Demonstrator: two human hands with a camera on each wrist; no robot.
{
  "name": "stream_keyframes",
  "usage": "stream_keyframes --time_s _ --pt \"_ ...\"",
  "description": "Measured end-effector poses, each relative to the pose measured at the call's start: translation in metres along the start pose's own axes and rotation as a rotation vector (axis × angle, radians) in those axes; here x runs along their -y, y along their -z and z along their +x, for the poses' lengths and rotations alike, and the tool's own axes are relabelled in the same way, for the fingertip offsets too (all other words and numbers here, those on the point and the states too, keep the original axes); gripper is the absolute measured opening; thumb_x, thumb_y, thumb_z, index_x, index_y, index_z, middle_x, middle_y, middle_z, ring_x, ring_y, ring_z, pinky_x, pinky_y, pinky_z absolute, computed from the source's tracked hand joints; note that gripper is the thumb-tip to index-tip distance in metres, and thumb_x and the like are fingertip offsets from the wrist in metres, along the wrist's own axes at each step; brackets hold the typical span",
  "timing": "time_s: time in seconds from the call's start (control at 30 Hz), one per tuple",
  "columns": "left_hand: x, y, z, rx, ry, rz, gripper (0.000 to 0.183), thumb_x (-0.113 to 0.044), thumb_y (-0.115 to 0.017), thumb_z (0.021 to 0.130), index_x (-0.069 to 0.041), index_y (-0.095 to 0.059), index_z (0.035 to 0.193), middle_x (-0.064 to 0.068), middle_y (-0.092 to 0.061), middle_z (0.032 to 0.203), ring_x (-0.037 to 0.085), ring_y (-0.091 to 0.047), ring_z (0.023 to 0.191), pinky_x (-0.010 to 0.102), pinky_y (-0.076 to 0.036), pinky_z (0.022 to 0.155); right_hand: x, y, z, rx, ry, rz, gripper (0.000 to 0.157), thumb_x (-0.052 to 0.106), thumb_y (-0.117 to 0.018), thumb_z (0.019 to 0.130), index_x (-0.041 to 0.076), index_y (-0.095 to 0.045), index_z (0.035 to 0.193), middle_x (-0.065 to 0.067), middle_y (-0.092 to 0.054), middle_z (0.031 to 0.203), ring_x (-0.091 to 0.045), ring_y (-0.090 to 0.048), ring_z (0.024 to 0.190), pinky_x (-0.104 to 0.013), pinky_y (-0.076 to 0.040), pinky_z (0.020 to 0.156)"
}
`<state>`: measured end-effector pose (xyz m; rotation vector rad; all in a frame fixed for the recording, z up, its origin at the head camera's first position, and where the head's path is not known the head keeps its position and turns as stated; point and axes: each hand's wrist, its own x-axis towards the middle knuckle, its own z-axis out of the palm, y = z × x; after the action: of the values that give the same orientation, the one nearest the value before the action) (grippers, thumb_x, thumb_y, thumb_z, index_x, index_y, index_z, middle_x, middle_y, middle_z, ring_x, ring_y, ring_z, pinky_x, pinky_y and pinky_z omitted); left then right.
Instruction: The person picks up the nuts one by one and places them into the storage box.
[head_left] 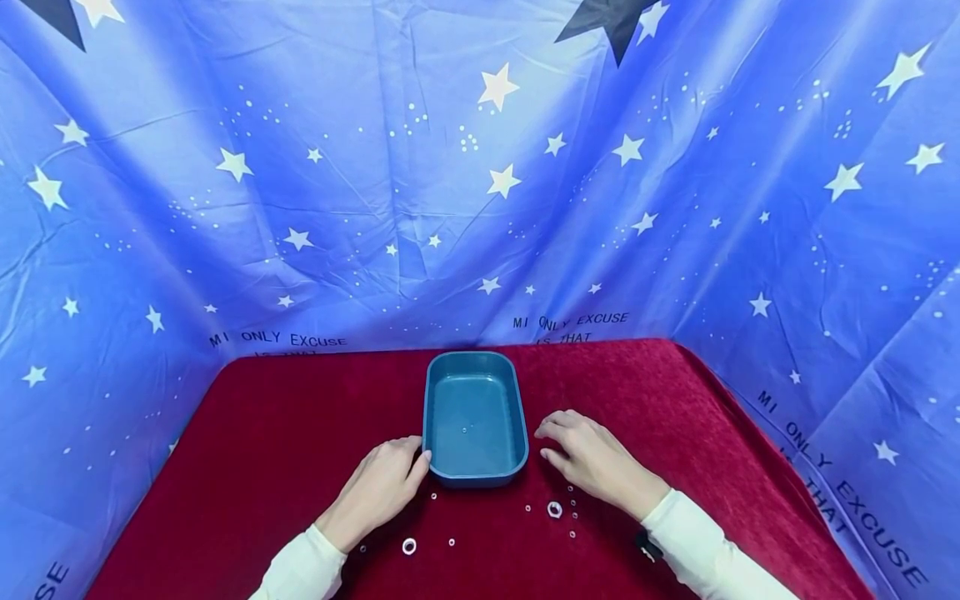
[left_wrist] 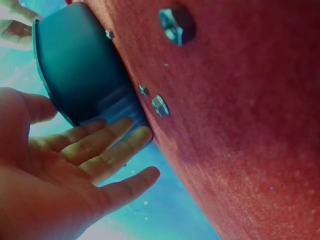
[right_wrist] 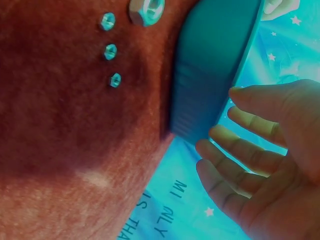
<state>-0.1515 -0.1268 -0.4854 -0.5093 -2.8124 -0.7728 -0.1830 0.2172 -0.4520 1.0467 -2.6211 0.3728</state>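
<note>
A blue rectangular bin [head_left: 480,417] stands on the red cloth, with one tiny nut [head_left: 464,430] visible inside. My left hand [head_left: 382,483] is at the bin's near left side. In the left wrist view its fingers [left_wrist: 115,145] lie nearly straight along the outer wall, thumb near the rim. Off the bin's right side, my right hand [head_left: 592,454] hovers with loosely bent fingers and holds nothing. Large hex nuts [head_left: 408,547] lie on the cloth, one toward each side. Several small nuts [right_wrist: 110,52] are scattered near them, including a short row below the right hand.
Red velvety cloth [head_left: 300,400] covers the table. A blue star-print curtain [head_left: 420,208] hangs behind and along both sides. A dark band [head_left: 647,546] shows at the right wrist, beside the white sleeve [head_left: 697,542].
</note>
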Motion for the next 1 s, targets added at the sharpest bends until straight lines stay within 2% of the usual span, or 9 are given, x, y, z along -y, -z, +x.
stream_keyframes --time_s 0.17,0.77,1.0 --pt "-0.001 0.0 0.0 0.01 0.003 -0.002 0.028 -0.017 -0.066 0.11 0.005 -0.075 0.124 0.016 -0.079 0.114 0.024 -0.077 0.102 0.049 -0.064 0.093 -0.001 -0.004 -0.007 -0.009 0.019 -0.003 0.023 0.006 -0.089 0.09 0.007 -0.081 0.111 -0.003 -0.075 0.112 -0.022 -0.071 0.106 -0.042 -0.062 0.094" --pt "-0.002 -0.001 0.002 0.003 -0.011 0.012 0.026 -0.016 -0.067 0.109 0.004 -0.076 0.122 0.014 -0.079 0.112 0.025 -0.076 0.101 0.049 -0.063 0.094 -0.002 -0.009 -0.032 0.017 0.011 -0.018 0.023 0.006 -0.089 0.088 0.008 -0.081 0.109 -0.003 -0.076 0.11 -0.021 -0.071 0.102 -0.041 -0.062 0.091" --pt "-0.001 -0.001 0.001 -0.007 -0.012 0.007 0.026 -0.016 -0.066 0.109 0.002 -0.077 0.124 0.013 -0.08 0.113 0.024 -0.077 0.104 0.048 -0.063 0.094 -0.004 -0.012 -0.043 0.022 -0.006 -0.02 0.023 0.005 -0.089 0.088 0.009 -0.08 0.108 -0.003 -0.075 0.109 -0.023 -0.073 0.104 -0.047 -0.061 0.099"
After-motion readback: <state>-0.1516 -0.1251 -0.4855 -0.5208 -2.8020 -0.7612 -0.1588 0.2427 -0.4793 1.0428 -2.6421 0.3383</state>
